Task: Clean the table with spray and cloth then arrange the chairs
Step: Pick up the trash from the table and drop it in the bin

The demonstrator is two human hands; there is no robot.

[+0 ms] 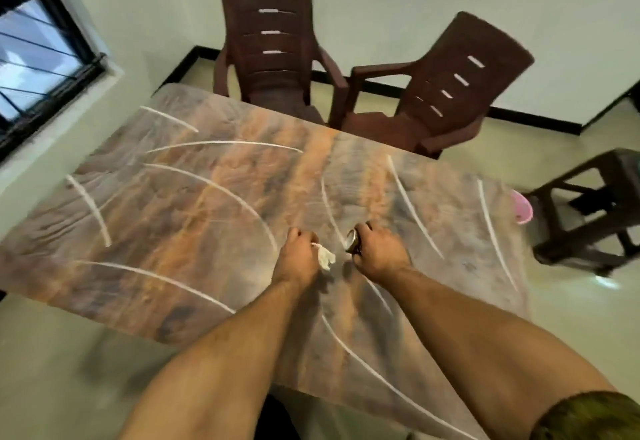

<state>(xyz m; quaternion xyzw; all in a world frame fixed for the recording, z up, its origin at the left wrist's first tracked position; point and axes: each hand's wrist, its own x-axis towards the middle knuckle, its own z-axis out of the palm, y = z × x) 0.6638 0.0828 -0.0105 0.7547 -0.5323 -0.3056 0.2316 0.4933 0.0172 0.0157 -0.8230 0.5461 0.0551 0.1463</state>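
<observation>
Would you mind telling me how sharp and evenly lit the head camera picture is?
Head view: motion blur softens everything, most on the angled chair; wide-angle distortion tilts and bends the table; a glare spot lies on the floor beside the stool.

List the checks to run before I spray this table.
1. left hand grips cloth: ok.
2. right hand grips can: ok.
3. can aimed at table: cannot tell, too blurred.
4. Both hands over table: ok.
5. Chairs squared to table: not ok. The right chair sits angled, the left chair faces it.
</observation>
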